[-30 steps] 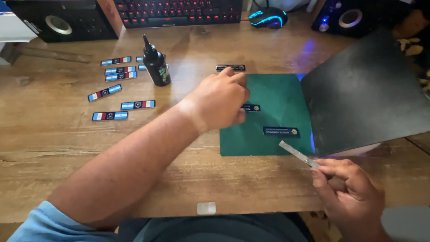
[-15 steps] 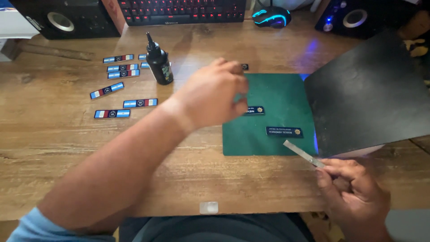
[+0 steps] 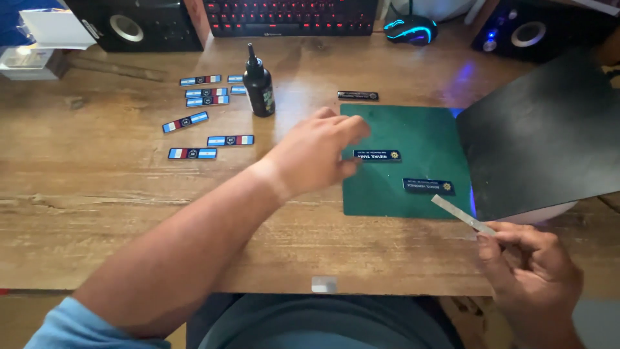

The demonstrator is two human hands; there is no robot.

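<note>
1. Left hand [image 3: 316, 155]: forearm reaches in from the lower left across the wooden surface [image 3: 97, 207]. Palm down, fingers loosely spread and slightly curled, holding nothing. Fingertips hover at the left edge of the green mat [image 3: 413, 129], just beside the upper dark name badge [image 3: 378, 156]; whether they touch it cannot be told.
2. Right hand [image 3: 529, 271]: low at the right, near the front edge of the surface. Fingers pinched together on one end of a thin pale strip [image 3: 462, 214], which angles up and left toward the mat's lower right corner.
3. Green mat: rectangular, flat, centre-right on the surface. It carries two dark blue name badges with pale lettering and a small gold emblem: the upper one near the left hand, the lower one [image 3: 429, 186] toward the right edge, close to the tip of the strip.
4. Black narrow badge [image 3: 358, 95]: lies on the wood just beyond the mat's far edge.
5. Black sheet [image 3: 542, 142]: large, dark, covering the mat's right side.
6. Small black dropper bottle [image 3: 259, 84]: upright, left of the mat, beyond the left hand.
7. Flag-striped badges [image 3: 194, 123]: several, scattered left of the bottle.
8. Far edge: keyboard [image 3: 290, 16], lit mouse [image 3: 410, 29], two speakers [image 3: 139, 26].
</note>
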